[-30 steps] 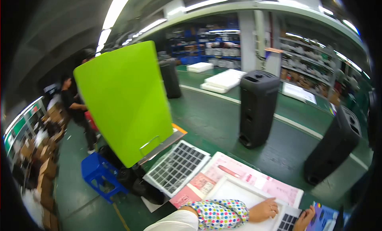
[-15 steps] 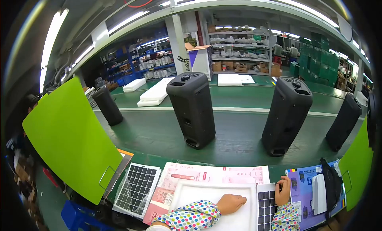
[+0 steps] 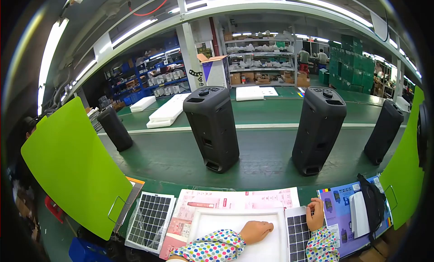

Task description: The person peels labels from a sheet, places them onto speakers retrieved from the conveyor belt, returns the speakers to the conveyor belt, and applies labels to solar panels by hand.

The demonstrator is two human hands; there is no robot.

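Note:
My left hand lies over the white shallow tray, fingers curled into a loose fist with nothing visible in it. My right hand rests at the right edge of a panel with a dark grid, its fingers bent inward; whether they grip anything is hidden. Both forearms wear dotted sleeves. Pink printed sheets lie under and behind the tray. Another dark gridded panel, in clear wrap, is to the left.
Tall black speakers stand on the green line beyond the bench. Green boards flank the place. A purple printed sheet and a black strap lie at right. White foam slabs sit farther back.
The scene has shifted slightly left in the view as the head turned a little. Both hands keep nearly the same pose and place on the bench.

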